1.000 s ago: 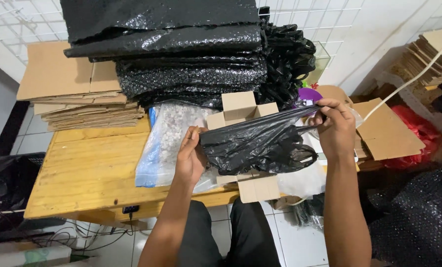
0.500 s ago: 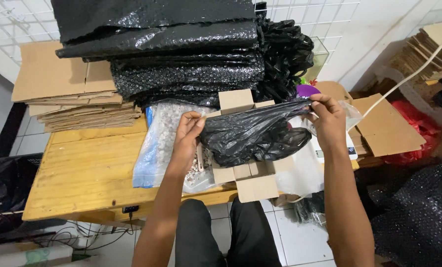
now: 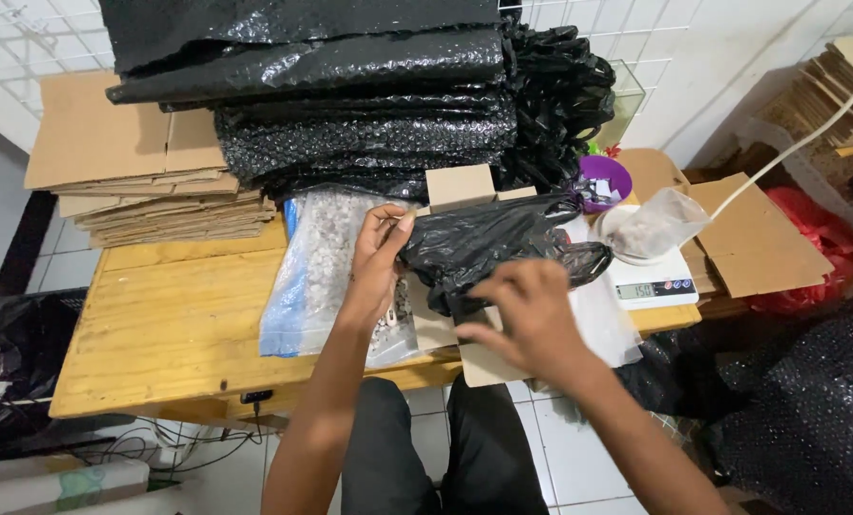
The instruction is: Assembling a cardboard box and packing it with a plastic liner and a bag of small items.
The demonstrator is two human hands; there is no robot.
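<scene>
We see a thin, glossy, crinkled black plastic bag (image 3: 488,250) over a small box (image 3: 465,277) of matt brown cardboard, on a table (image 3: 174,329) of pale, lightly grained wood planks. Beside it lies a clear, shiny plastic pouch (image 3: 317,267), and behind it stand flat matt cardboard sheets (image 3: 135,181) and stacked black bubble wrap (image 3: 350,105), dimpled and glinting. The scale (image 3: 651,281) looks like smooth white plastic, the small bowl (image 3: 606,179) like glossy purple plastic.
</scene>
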